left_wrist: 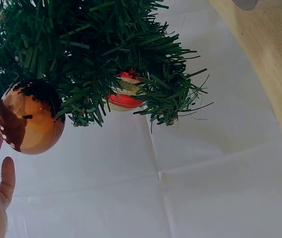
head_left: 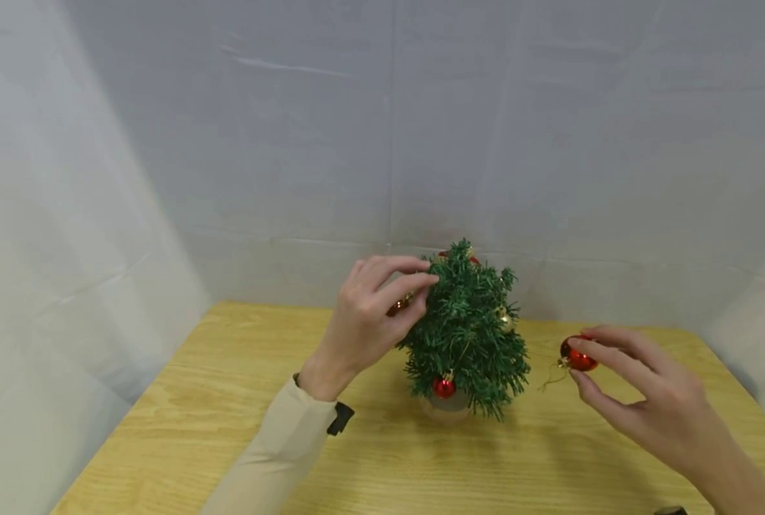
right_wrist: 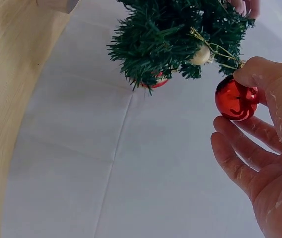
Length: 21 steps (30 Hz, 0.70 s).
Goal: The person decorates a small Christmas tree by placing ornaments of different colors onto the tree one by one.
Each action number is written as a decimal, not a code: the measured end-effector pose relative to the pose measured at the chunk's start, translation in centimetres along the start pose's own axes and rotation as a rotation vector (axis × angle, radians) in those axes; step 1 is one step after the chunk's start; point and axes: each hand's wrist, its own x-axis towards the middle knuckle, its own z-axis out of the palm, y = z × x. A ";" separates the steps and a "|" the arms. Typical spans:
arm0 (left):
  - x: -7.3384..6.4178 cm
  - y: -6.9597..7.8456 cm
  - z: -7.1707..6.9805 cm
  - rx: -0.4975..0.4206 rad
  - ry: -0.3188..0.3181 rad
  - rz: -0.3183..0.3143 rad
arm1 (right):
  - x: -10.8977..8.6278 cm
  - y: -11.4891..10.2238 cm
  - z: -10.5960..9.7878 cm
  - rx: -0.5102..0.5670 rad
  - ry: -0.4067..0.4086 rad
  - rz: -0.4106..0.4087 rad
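A small artificial Christmas tree (head_left: 466, 329) stands on the wooden table. My left hand (head_left: 372, 307) is at the tree's upper left side, its fingertips at the branches. Beside those fingers hangs a shiny gold ball ornament (left_wrist: 34, 126), large in the left wrist view. Out to the right of the tree, my right hand (head_left: 659, 400) holds a shiny red ball ornament (right_wrist: 234, 101) between thumb and fingers. From its cap trails a thin gold string loop (right_wrist: 215, 48), apart from the tree in the head view.
Low on the tree's front hangs another red ball (head_left: 444, 387). A small pale gold ball (head_left: 506, 321) is on its right side, and a red and gold striped ornament (left_wrist: 124, 93) sits behind. The wooden table (head_left: 182, 422) ends at white sheeting (head_left: 305, 157).
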 end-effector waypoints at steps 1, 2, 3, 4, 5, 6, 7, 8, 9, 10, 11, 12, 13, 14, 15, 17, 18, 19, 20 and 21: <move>0.0 0.0 0.0 0.001 0.000 0.000 | 0.1 -0.1 0.0 0.003 -0.001 -0.004; 0.0 0.0 0.0 0.002 0.000 0.000 | 0.2 -0.3 0.0 0.011 0.005 -0.009; 0.0 0.0 0.0 0.003 0.000 0.000 | 0.3 -0.4 0.1 0.013 0.004 -0.012; 0.0 0.0 0.0 0.004 0.001 0.000 | 0.4 -0.5 0.1 0.016 0.005 -0.016; 0.0 0.0 0.0 0.005 0.002 0.001 | 0.5 -0.6 0.1 0.020 0.008 -0.019; 0.0 0.1 -0.1 0.007 0.000 0.000 | 0.5 -0.7 0.1 0.023 0.009 -0.020; 0.0 0.1 0.0 0.008 -0.001 0.000 | 0.5 -0.8 0.1 0.030 0.013 -0.019; 0.0 0.1 0.0 0.008 -0.001 -0.001 | 0.6 -0.9 0.1 0.032 0.014 -0.019; -0.1 0.1 0.0 0.008 -0.002 -0.002 | 0.6 -0.9 0.1 0.032 0.013 -0.019; -0.1 0.1 0.0 0.008 -0.003 -0.003 | 0.6 -1.0 0.2 0.038 0.017 -0.018; -0.1 0.1 0.0 0.008 -0.004 -0.004 | 0.7 -1.0 0.2 0.036 0.016 -0.018; -0.1 0.1 0.0 0.007 -0.005 -0.005 | 0.7 -1.0 0.2 0.035 0.015 -0.018; -0.1 0.1 0.0 0.006 -0.004 -0.006 | 0.8 -1.1 0.2 0.033 0.017 -0.020; -0.1 0.1 0.0 0.006 -0.005 -0.007 | 0.9 -1.1 0.2 0.026 0.014 -0.021; -0.1 0.1 0.0 0.006 -0.005 -0.008 | 1.0 -1.1 0.2 0.027 0.018 -0.022; -0.1 0.1 0.0 0.004 -0.006 -0.010 | 1.3 -1.2 0.3 0.019 0.014 -0.027; -0.1 0.1 0.0 0.002 -0.005 -0.011 | 1.5 -1.2 0.3 0.027 0.020 -0.031; -0.1 0.1 0.0 0.001 -0.005 -0.011 | 1.6 -1.3 0.4 0.035 0.027 -0.035; -0.1 0.1 0.0 0.000 -0.003 -0.012 | 1.8 -1.3 0.5 0.041 0.032 -0.037; -0.1 0.1 0.0 -0.001 -0.002 -0.012 | 1.9 -1.4 0.6 0.049 0.037 -0.040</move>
